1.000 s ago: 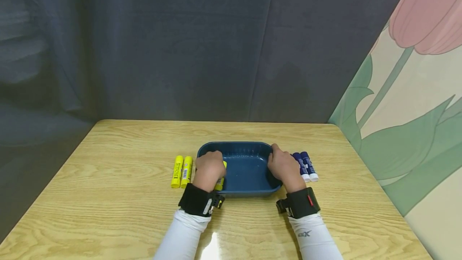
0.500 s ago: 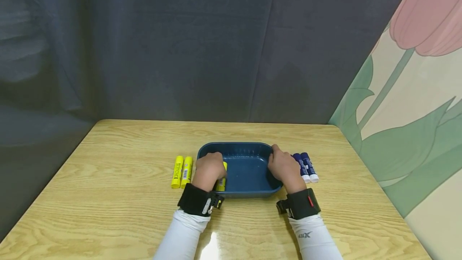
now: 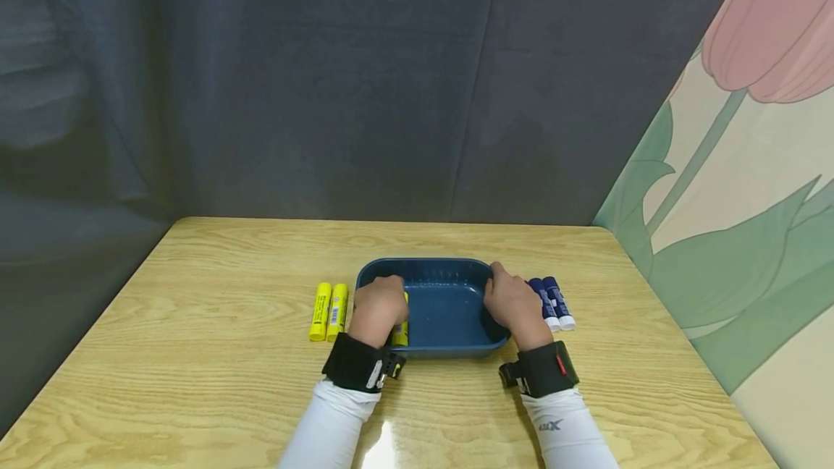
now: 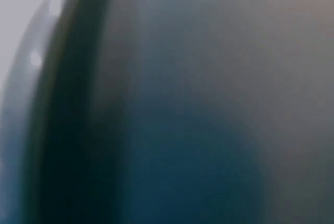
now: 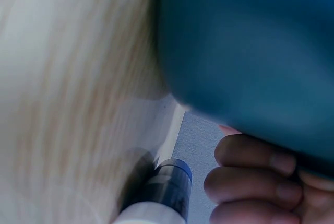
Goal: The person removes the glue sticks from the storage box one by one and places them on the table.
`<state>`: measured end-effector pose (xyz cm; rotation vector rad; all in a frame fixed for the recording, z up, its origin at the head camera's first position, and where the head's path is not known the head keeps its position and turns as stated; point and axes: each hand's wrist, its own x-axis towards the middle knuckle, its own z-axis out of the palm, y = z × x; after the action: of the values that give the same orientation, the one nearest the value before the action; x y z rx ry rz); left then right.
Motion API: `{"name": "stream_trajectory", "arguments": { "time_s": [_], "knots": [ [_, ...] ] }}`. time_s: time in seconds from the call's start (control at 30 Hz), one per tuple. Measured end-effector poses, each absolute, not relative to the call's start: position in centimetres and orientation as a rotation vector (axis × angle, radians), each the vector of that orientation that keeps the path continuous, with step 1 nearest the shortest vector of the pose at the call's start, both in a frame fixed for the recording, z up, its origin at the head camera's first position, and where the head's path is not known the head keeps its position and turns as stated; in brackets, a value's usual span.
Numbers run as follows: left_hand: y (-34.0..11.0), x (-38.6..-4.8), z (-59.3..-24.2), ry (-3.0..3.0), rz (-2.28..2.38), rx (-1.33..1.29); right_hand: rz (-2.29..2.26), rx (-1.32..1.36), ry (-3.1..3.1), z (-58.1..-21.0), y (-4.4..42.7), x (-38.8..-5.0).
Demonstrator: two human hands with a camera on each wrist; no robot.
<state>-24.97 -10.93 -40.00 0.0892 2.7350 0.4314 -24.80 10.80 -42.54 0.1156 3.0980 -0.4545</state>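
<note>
A dark blue rectangular tray (image 3: 449, 317) sits on the table. My left hand (image 3: 379, 304) reaches down into its left end, next to a yellow glue stick (image 3: 402, 331) lying along the tray floor. That hand's fingers are hidden under it in the head view, but it appears to hold the stick. At the tray's right end my right hand (image 3: 515, 302) grips the rim, and its curled fingers (image 5: 250, 182) show below the tray wall (image 5: 250, 57) in the right wrist view. The left wrist view is too blurred to show the fingers.
Left of the tray lie two yellow glue sticks (image 3: 329, 312), side by side. To its right are dark blue glue sticks with white ends (image 3: 559, 304), partly behind my right hand. The wooden table (image 3: 228, 353) ends at a dark curtain (image 3: 313, 93); a flower-patterned wall (image 3: 749, 237) stands right.
The yellow glue stick inside the tray has turned slightly, its near end shifting right so it lies straighter. Both hands and the tray stay nearly where they were.
</note>
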Motion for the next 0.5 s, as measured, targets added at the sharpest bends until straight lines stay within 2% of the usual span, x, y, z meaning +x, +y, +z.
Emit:
{"name": "stream_trajectory", "arguments": {
  "time_s": [0.5],
  "knots": [
    [-10.65, -25.24, -40.49, 2.756, 0.471, 0.073, -0.455, 0.128, 3.09, -42.54, 10.96, -24.95]
  ]
}}
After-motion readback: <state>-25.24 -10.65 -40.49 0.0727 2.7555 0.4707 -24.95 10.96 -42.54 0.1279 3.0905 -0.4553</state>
